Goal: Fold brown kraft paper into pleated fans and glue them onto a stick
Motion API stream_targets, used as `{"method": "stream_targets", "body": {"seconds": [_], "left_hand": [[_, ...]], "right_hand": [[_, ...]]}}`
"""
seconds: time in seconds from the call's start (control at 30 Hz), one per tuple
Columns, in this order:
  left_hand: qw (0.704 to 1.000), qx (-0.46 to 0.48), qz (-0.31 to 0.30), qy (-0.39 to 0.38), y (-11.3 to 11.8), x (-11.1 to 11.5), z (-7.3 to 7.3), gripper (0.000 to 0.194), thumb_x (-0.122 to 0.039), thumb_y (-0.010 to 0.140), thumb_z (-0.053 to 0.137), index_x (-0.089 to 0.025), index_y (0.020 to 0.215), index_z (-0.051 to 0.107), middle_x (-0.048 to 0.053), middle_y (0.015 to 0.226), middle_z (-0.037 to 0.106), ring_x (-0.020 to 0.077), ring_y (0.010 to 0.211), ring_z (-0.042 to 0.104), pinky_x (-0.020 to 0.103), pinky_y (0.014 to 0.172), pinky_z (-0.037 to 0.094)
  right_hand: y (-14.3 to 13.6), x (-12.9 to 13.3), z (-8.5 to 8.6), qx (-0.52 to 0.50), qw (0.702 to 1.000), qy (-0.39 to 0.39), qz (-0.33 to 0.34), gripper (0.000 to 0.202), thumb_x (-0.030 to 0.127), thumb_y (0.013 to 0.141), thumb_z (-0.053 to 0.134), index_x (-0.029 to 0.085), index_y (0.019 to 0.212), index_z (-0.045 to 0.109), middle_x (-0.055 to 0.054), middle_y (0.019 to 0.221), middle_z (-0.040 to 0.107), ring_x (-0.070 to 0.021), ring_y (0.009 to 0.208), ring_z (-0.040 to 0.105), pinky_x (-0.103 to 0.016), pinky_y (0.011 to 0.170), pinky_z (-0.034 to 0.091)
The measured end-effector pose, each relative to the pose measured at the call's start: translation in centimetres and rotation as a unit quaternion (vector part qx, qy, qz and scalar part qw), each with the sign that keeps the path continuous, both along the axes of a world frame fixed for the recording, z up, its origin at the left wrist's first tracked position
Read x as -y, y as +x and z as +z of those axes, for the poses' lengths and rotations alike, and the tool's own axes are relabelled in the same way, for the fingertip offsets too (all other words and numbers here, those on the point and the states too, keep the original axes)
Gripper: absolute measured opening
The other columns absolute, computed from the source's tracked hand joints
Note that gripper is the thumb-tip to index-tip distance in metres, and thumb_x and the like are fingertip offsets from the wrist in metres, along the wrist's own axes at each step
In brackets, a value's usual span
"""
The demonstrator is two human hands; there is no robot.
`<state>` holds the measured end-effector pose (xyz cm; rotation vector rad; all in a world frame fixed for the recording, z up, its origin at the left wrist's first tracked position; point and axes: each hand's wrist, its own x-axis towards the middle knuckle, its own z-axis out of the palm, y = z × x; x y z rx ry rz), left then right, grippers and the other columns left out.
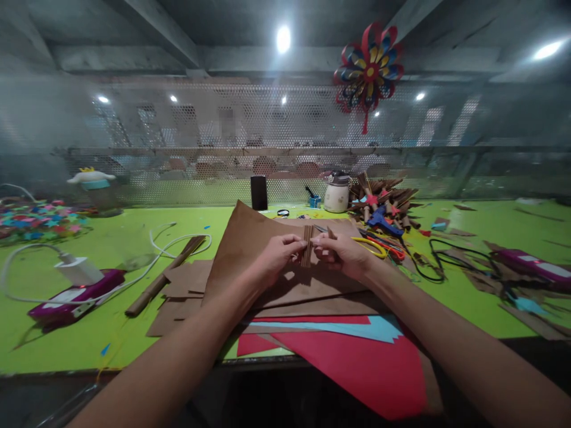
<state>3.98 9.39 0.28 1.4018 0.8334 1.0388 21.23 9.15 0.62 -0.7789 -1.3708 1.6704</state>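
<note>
A narrow, pleated-looking piece of brown paper [307, 245] stands between my two hands, over the large brown sheets [241, 249]. My left hand [285, 251] pinches it from the left with thumb and fingers. From the other side, my right hand [341, 254] grips its edge with closed fingertips. A small pointed brown tip sticks up behind the right fingers; I cannot tell what it belongs to. Yellow-handled scissors [375, 247] lie just beyond my right hand, their middle hidden by it. Red paper [357, 368] and light blue paper [383, 327] stick out below the brown sheets.
Purple power strips [82, 297] [535, 264] sit left and right, with a white cable [134, 288] trailing on the left. A blue glue gun [384, 222], a pile of brown paper rolls [397, 199], a white jar [336, 195] and a black phone-like slab [259, 192] stand behind.
</note>
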Motion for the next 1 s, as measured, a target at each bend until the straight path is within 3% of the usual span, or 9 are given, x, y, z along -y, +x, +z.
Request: {"method": "stream_targets", "body": {"seconds": [0.27,0.63,1.0], "left_hand": [[1.000,0.010,0.014,-0.011,0.19,-0.08,0.06,0.023,-0.034,0.066,0.068,-0.013,0.069,0.059,0.000,0.061,0.054,0.0072,0.054,0.045,0.020,0.052,0.033],[1.000,-0.011,-0.007,0.006,0.12,-0.11,-0.13,0.026,-0.037,0.066,0.068,-0.012,0.068,0.060,-0.001,0.058,0.051,0.0068,0.052,0.042,0.021,0.052,0.032],[0.999,0.024,-0.023,-0.019,-0.03,-0.13,-0.15,0.025,-0.035,0.065,0.070,-0.012,0.071,0.062,0.003,0.068,0.057,0.0091,0.059,0.049,0.020,0.054,0.035]], "right_hand": [[-0.06,-0.04,0.29,-0.007,0.999,-0.035,-0.011,0.037,0.051,0.071,0.063,0.017,0.075,0.050,0.009,0.053,0.031,-0.0032,0.042,0.023,-0.014,0.036,0.015],[-0.19,0.22,-0.16,0.040,0.996,0.058,-0.048,0.038,0.040,0.063,0.073,0.018,0.066,0.041,0.010,0.048,0.037,-0.0030,0.041,0.025,-0.015,0.037,0.017],[-0.32,0.15,-0.01,0.040,0.993,0.081,-0.080,0.033,0.035,0.064,0.070,0.018,0.065,0.042,0.008,0.049,0.040,-0.0035,0.040,0.030,-0.017,0.038,0.021]]}}
